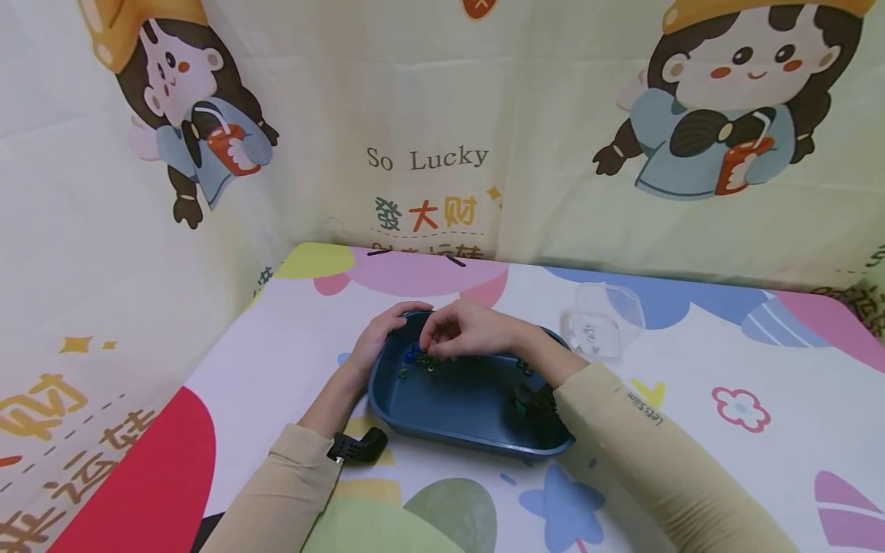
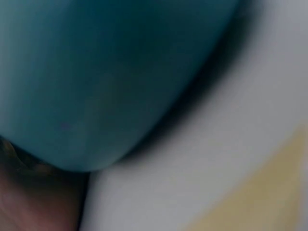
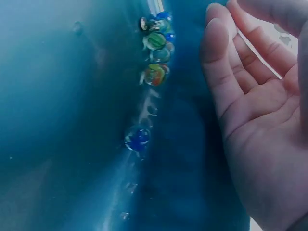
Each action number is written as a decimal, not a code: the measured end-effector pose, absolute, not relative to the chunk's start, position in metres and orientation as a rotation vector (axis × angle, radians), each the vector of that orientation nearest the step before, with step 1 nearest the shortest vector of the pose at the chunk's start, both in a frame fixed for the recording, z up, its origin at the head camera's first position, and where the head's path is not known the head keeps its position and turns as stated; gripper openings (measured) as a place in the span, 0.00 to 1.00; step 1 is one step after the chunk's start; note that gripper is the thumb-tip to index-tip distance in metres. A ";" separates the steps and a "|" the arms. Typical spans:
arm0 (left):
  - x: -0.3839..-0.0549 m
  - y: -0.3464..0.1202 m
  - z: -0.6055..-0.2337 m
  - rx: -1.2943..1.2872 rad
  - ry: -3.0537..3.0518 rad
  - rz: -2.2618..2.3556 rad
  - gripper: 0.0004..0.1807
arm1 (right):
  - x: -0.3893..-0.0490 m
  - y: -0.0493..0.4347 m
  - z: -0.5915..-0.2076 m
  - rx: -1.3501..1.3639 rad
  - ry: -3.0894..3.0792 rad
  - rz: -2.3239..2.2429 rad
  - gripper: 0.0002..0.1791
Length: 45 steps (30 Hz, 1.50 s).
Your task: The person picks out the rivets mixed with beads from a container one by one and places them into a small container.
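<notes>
A dark blue rectangular tub stands on the table. My left hand grips its left rim near the far corner, fingers bent over the edge. Over the tub's far left part hovers my right hand, its fingers bent and their tips close together; whether something sits between the tips is hidden. Several glass marbles in blue, green and yellow lie below those fingertips. In the right wrist view, a blue marble lies apart from a row of marbles along the tub's inner edge.
Behind the tub's right end stands a clear plastic box, with small clear bits inside. More marbles lie in the tub beside the right forearm. A printed cloth hangs behind the table. The left wrist view is blurred.
</notes>
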<state>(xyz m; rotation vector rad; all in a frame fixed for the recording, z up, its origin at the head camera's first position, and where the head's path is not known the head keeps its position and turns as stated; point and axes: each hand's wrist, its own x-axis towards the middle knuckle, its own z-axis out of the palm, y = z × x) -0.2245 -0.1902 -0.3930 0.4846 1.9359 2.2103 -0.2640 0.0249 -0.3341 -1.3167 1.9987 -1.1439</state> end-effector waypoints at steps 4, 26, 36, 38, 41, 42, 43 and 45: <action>-0.225 -0.190 -0.393 0.477 1.932 2.211 0.27 | -0.264 0.024 -0.336 -1.310 2.061 -1.061 0.10; -0.225 -0.190 -0.395 0.527 1.910 2.213 0.27 | -0.265 0.018 -0.342 -1.400 2.162 -0.796 0.10; -0.225 -0.191 -0.396 0.534 1.886 2.226 0.27 | -0.264 0.019 -0.340 -1.426 2.181 -0.786 0.12; -0.225 -0.190 -0.396 0.531 1.889 2.224 0.27 | -0.264 0.020 -0.339 -1.431 2.182 -0.795 0.13; -0.225 -0.190 -0.395 0.517 1.893 2.229 0.27 | -0.263 0.019 -0.339 -1.430 2.157 -0.787 0.13; -0.225 -0.190 -0.395 0.511 1.890 2.233 0.27 | -0.263 0.019 -0.339 -1.427 2.148 -0.776 0.13; -0.224 -0.190 -0.394 0.505 1.887 2.236 0.27 | -0.263 0.019 -0.339 -1.425 2.138 -0.763 0.13; -0.224 -0.189 -0.394 0.499 1.882 2.241 0.27 | -0.263 0.018 -0.340 -1.417 2.119 -0.733 0.13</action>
